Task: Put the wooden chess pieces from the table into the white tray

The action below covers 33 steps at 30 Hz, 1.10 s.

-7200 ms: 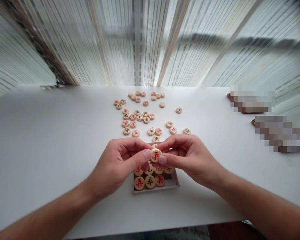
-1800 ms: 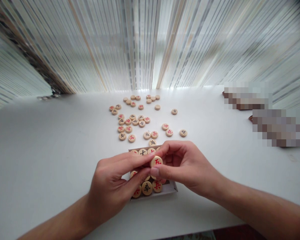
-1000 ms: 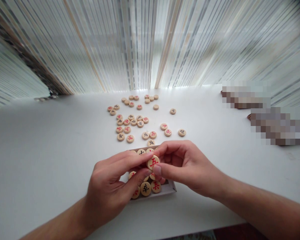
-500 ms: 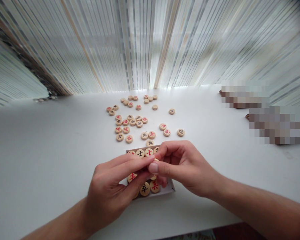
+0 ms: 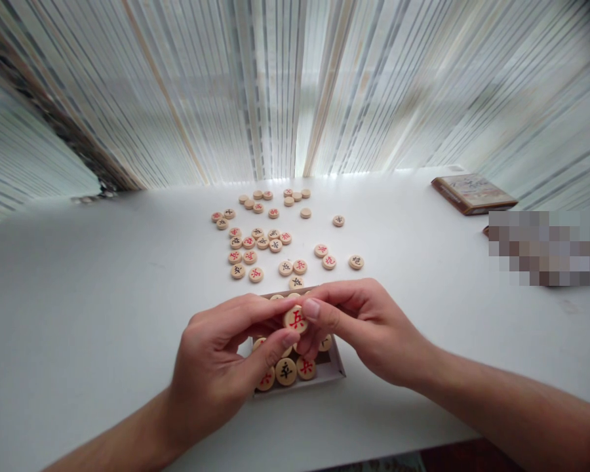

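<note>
A round wooden Chinese chess piece (image 5: 295, 320) with a red character is held up between my two hands, its face toward me. My left hand (image 5: 221, 357) pinches it from the left, index finger along the top and thumb near its lower edge. From the other side my right hand (image 5: 368, 324) grips it with thumb and fingers. Directly below is a shallow open box (image 5: 338, 368) partly filled with larger-looking pieces, among them a black-marked piece (image 5: 286, 372) and a red-marked piece (image 5: 305, 368) in the near row. My hands cover the middle of the box.
Beyond the box, several chess pieces lie scattered on the white table (image 5: 128, 308), some face up, some blank side up. A brown-edged box (image 5: 474, 192) sits at the far right, with a blurred-out item (image 5: 545, 249) nearer. A striped curtain (image 5: 275, 85) hangs behind the table.
The piece between my hands has turned so its red character shows. My left thumb has shifted, and more of the box's pieces show on the right.
</note>
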Each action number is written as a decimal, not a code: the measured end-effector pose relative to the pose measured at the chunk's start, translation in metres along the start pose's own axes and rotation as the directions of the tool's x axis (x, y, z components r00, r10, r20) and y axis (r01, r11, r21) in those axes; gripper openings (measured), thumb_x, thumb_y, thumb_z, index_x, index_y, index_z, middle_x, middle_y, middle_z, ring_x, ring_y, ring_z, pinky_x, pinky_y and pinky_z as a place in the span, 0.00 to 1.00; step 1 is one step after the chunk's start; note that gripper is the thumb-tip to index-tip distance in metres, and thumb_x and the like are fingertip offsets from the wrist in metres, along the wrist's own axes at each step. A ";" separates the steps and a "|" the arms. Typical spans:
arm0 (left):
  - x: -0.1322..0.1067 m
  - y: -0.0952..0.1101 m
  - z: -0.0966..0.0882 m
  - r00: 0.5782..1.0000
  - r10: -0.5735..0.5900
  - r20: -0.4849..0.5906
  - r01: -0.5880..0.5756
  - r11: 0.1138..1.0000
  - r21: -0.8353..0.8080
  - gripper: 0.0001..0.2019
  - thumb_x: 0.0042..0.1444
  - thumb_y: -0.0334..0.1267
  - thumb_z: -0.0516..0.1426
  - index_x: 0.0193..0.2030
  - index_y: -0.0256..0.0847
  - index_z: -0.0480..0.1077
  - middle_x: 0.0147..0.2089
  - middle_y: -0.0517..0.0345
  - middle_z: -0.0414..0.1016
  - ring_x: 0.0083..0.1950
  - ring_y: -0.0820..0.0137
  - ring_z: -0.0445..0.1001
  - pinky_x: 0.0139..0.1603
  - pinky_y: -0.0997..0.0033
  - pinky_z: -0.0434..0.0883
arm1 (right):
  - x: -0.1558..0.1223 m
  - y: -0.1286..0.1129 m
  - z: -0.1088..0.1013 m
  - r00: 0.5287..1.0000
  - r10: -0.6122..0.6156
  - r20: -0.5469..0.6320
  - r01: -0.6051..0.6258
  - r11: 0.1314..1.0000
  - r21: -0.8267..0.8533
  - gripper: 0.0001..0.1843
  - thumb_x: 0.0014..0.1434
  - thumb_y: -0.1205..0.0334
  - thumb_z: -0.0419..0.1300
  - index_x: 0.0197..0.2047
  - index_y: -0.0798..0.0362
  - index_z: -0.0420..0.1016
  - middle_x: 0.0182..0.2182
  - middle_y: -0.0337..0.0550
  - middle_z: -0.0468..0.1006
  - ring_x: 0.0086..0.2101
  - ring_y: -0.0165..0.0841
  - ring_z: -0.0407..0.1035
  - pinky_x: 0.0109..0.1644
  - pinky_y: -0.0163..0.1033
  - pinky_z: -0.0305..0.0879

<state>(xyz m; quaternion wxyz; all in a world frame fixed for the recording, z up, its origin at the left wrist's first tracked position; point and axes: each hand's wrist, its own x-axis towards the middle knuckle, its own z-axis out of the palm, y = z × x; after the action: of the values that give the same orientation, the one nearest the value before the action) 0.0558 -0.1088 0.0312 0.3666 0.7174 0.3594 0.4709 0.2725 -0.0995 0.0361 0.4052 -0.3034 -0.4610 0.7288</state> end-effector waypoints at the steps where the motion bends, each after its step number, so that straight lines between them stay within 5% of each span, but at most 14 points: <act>1: 0.000 0.001 0.000 1.000 -0.023 -0.018 0.023 1.000 -0.014 0.21 0.62 0.25 0.69 0.57 0.53 0.85 0.46 0.64 0.89 0.41 0.76 0.87 0.45 0.85 0.83 | 0.000 0.000 0.000 1.000 -0.008 0.005 0.008 1.000 0.003 0.14 0.64 0.52 0.77 0.46 0.54 0.92 0.28 0.43 0.86 0.30 0.29 0.81 0.37 0.30 0.81; 9: 0.000 0.004 0.002 0.994 -0.104 -0.035 0.100 0.988 -0.119 0.20 0.62 0.24 0.69 0.55 0.54 0.86 0.47 0.64 0.89 0.42 0.75 0.89 0.47 0.83 0.85 | 0.000 0.003 0.005 0.999 -0.049 -0.002 0.049 0.997 0.065 0.17 0.56 0.66 0.81 0.49 0.46 0.92 0.35 0.41 0.89 0.32 0.25 0.79 0.40 0.27 0.79; 13: 0.001 0.003 0.002 0.994 -0.096 -0.049 0.090 0.989 -0.114 0.18 0.62 0.24 0.69 0.52 0.54 0.86 0.46 0.65 0.89 0.44 0.76 0.88 0.48 0.86 0.84 | 0.000 0.005 0.004 0.977 -0.210 -0.042 0.203 0.970 -0.136 0.17 0.57 0.70 0.80 0.48 0.47 0.92 0.36 0.43 0.89 0.34 0.28 0.81 0.40 0.27 0.79; 17: 0.000 -0.001 0.000 0.997 -0.039 -0.061 0.037 0.998 -0.043 0.19 0.61 0.23 0.69 0.51 0.53 0.87 0.46 0.63 0.89 0.45 0.75 0.88 0.49 0.84 0.83 | 0.000 0.006 0.002 0.910 -0.413 -0.032 0.372 0.850 -0.374 0.10 0.62 0.69 0.75 0.47 0.50 0.92 0.38 0.48 0.88 0.35 0.32 0.81 0.37 0.32 0.80; 21: 0.001 -0.003 -0.001 0.997 0.012 -0.073 -0.013 1.000 -0.001 0.20 0.61 0.22 0.69 0.52 0.53 0.87 0.47 0.63 0.90 0.45 0.74 0.87 0.48 0.82 0.84 | -0.001 0.006 0.001 0.877 -0.479 -0.019 0.424 0.793 -0.438 0.09 0.62 0.69 0.75 0.46 0.53 0.91 0.38 0.49 0.88 0.34 0.32 0.81 0.36 0.33 0.81; 28: 0.003 0.000 0.000 0.994 0.004 -0.106 -0.006 1.000 -0.017 0.20 0.58 0.22 0.72 0.51 0.52 0.87 0.44 0.68 0.91 0.40 0.79 0.87 0.44 0.89 0.81 | -0.002 0.006 0.004 0.964 -0.247 -0.096 0.224 0.954 -0.201 0.14 0.59 0.69 0.78 0.49 0.49 0.91 0.36 0.44 0.91 0.34 0.31 0.85 0.42 0.30 0.83; 33: 0.002 0.000 -0.001 0.991 -0.039 -0.125 0.031 0.997 -0.064 0.18 0.57 0.24 0.73 0.50 0.51 0.88 0.43 0.65 0.91 0.39 0.75 0.88 0.42 0.85 0.83 | -0.001 0.003 0.003 0.991 -0.107 -0.082 0.106 0.994 -0.021 0.16 0.57 0.66 0.81 0.50 0.48 0.91 0.32 0.43 0.90 0.31 0.29 0.84 0.36 0.27 0.81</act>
<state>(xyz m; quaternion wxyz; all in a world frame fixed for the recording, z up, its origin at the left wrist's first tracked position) 0.0558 -0.1074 0.0322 0.3733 0.6680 0.3798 0.5197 0.2690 -0.1023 0.0343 0.4598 -0.3117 -0.4654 0.6891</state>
